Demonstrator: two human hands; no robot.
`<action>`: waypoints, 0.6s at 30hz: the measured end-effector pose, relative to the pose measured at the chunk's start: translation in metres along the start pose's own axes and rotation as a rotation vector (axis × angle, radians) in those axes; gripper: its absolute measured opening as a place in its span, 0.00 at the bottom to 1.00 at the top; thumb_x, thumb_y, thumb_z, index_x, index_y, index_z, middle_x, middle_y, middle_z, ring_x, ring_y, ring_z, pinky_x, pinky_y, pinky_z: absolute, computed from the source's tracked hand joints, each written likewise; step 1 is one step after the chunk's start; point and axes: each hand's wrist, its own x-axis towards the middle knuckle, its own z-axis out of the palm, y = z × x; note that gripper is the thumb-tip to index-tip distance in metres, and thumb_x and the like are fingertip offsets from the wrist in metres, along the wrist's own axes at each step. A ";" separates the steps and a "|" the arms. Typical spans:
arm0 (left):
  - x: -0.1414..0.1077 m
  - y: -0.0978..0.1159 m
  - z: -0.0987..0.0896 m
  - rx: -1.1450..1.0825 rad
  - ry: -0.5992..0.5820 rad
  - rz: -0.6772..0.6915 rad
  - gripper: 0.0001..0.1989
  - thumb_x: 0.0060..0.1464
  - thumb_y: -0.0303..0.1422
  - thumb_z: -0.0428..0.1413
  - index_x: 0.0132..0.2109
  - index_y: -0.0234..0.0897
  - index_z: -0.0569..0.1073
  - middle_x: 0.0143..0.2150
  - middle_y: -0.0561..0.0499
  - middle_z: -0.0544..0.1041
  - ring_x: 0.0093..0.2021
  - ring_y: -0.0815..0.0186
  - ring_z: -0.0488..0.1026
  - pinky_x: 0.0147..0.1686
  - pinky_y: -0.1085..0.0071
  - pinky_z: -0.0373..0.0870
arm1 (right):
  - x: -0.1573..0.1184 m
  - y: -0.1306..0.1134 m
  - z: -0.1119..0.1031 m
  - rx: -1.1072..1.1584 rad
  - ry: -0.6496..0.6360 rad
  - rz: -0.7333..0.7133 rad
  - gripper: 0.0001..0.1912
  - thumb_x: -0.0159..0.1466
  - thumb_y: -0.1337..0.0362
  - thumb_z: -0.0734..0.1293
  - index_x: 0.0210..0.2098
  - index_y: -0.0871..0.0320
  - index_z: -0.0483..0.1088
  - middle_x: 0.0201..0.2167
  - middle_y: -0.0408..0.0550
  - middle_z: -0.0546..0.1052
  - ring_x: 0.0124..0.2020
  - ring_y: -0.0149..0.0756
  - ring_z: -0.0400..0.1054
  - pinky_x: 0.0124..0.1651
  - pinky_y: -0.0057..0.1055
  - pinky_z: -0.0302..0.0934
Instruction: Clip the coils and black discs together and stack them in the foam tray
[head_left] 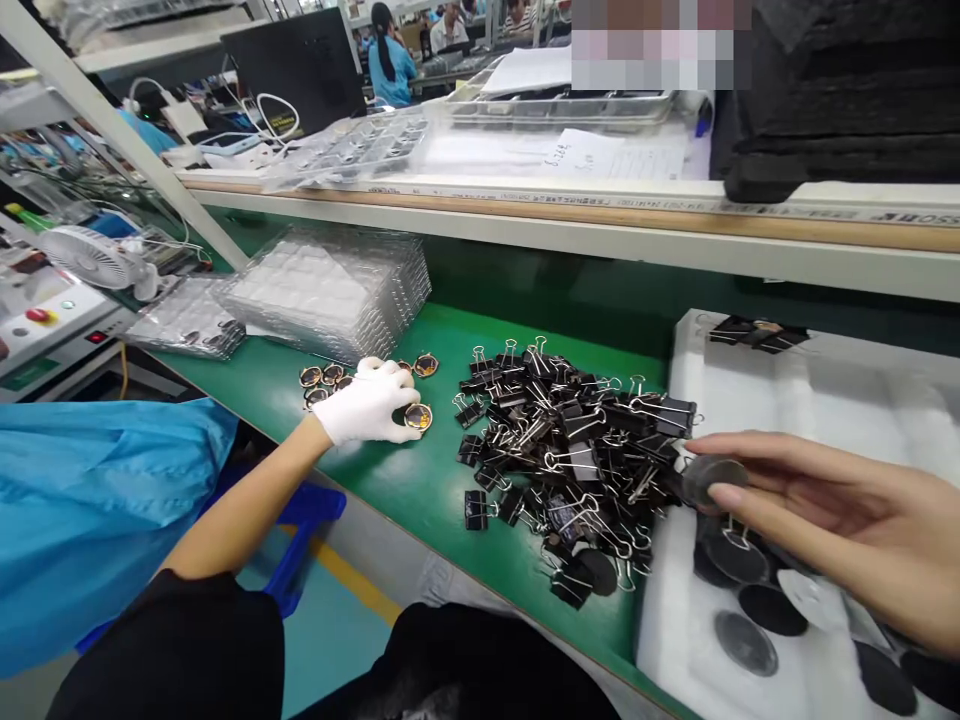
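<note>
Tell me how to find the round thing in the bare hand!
Find the big white tray on the right. Near the black clips, the bare right hand pinches a grey disc. Unlike the discs lying in the tray, it's held up.

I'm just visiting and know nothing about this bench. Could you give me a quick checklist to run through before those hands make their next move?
1. Right hand has a grip on the gray disc: ok, thumb and fingers pinch it.
2. Left hand has a firm grip on the round part: cannot tell; it may only be resting there.
3. Both hands gloved: not ok, if that matters; only the left wears a white glove.
4. Binder clips separated: not ok, most lie in a tangled heap.
5. White tray within reach: ok, it appears just beneath the right hand.
</note>
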 end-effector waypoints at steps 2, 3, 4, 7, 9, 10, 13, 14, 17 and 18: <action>0.003 0.010 -0.013 0.004 0.107 -0.006 0.22 0.57 0.53 0.57 0.45 0.40 0.81 0.46 0.42 0.80 0.48 0.51 0.72 0.53 0.50 0.56 | 0.007 -0.020 0.015 -0.028 0.020 0.036 0.16 0.61 0.48 0.75 0.48 0.35 0.80 0.42 0.47 0.84 0.37 0.54 0.80 0.31 0.49 0.80; 0.006 0.018 -0.022 0.003 0.173 -0.006 0.22 0.57 0.53 0.56 0.45 0.41 0.81 0.46 0.42 0.80 0.48 0.51 0.72 0.53 0.50 0.56 | 0.009 -0.028 0.021 -0.012 0.020 0.059 0.16 0.60 0.47 0.75 0.47 0.36 0.81 0.42 0.48 0.84 0.36 0.52 0.80 0.32 0.48 0.80; 0.009 0.027 -0.032 -0.001 0.240 0.010 0.22 0.57 0.53 0.56 0.45 0.41 0.80 0.46 0.42 0.80 0.48 0.51 0.72 0.54 0.49 0.56 | 0.011 -0.035 0.027 0.026 0.012 0.088 0.16 0.60 0.47 0.76 0.47 0.39 0.81 0.40 0.49 0.84 0.35 0.50 0.80 0.34 0.47 0.80; 0.027 0.064 -0.067 -0.019 0.394 0.169 0.20 0.57 0.53 0.56 0.43 0.43 0.79 0.43 0.43 0.81 0.46 0.51 0.72 0.52 0.48 0.56 | 0.015 -0.047 0.038 0.173 0.004 0.158 0.17 0.57 0.51 0.79 0.45 0.45 0.80 0.36 0.48 0.83 0.33 0.43 0.79 0.37 0.40 0.80; 0.043 0.091 -0.087 -0.021 0.468 0.304 0.20 0.57 0.53 0.56 0.41 0.42 0.78 0.41 0.44 0.80 0.45 0.51 0.72 0.50 0.48 0.57 | 0.016 -0.049 0.040 0.227 0.018 0.168 0.17 0.55 0.54 0.81 0.42 0.49 0.79 0.35 0.47 0.82 0.34 0.41 0.78 0.38 0.38 0.79; 0.052 0.103 -0.095 -0.021 0.495 0.354 0.19 0.56 0.53 0.56 0.40 0.42 0.78 0.41 0.44 0.80 0.45 0.51 0.73 0.49 0.48 0.57 | 0.016 -0.050 0.039 0.235 0.028 0.161 0.17 0.55 0.54 0.81 0.40 0.50 0.78 0.35 0.47 0.82 0.35 0.41 0.78 0.39 0.37 0.78; 0.075 0.131 -0.110 -0.038 0.535 0.435 0.17 0.54 0.52 0.57 0.38 0.43 0.76 0.40 0.45 0.79 0.45 0.50 0.73 0.49 0.47 0.57 | 0.013 -0.049 0.033 0.190 0.092 0.126 0.16 0.55 0.55 0.81 0.37 0.51 0.77 0.34 0.46 0.79 0.33 0.38 0.75 0.37 0.36 0.76; 0.082 0.137 -0.112 -0.048 0.539 0.450 0.16 0.54 0.51 0.57 0.38 0.44 0.76 0.41 0.46 0.79 0.46 0.50 0.73 0.51 0.46 0.57 | 0.013 -0.049 0.030 0.171 0.133 0.111 0.16 0.54 0.56 0.82 0.36 0.51 0.76 0.35 0.45 0.78 0.33 0.38 0.74 0.36 0.35 0.75; 0.096 0.147 -0.114 -0.078 0.554 0.508 0.16 0.57 0.51 0.55 0.40 0.47 0.76 0.42 0.49 0.80 0.50 0.51 0.73 0.56 0.46 0.56 | 0.013 -0.048 0.022 0.177 0.183 0.105 0.20 0.52 0.57 0.83 0.39 0.51 0.74 0.41 0.46 0.79 0.39 0.40 0.76 0.38 0.35 0.75; 0.099 0.147 -0.115 -0.083 0.565 0.533 0.17 0.59 0.53 0.54 0.41 0.47 0.76 0.43 0.50 0.80 0.50 0.51 0.74 0.57 0.46 0.56 | 0.013 -0.047 0.020 0.206 0.150 0.121 0.21 0.53 0.57 0.82 0.42 0.51 0.75 0.42 0.47 0.80 0.41 0.42 0.77 0.40 0.37 0.76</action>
